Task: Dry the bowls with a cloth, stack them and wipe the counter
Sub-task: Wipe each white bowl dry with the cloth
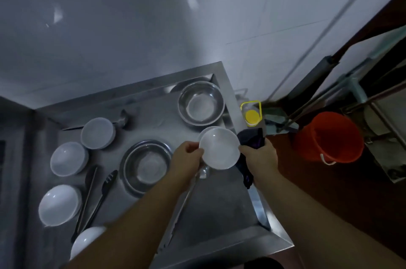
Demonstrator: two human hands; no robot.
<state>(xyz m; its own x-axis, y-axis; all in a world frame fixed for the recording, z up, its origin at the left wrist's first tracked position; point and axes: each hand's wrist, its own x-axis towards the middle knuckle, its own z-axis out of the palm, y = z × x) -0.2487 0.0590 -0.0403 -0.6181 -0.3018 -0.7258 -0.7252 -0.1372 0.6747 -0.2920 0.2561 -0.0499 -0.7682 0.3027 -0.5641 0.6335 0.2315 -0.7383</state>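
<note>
Steel counter carries bowls awaiting drying. Left hand pinches the white bowl steady; right hand, clenched on the dark cloth, braces the opposite rim.

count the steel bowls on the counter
2: one steel bowl at the far right corner, one steel bowl mid-counter, left of the left hand. None seem hidden.

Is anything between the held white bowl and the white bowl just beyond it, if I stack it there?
Nothing visible. The white bowl, held by the left hand and the right hand with the dark cloth, overlaps the second white bowl's rim.
</note>
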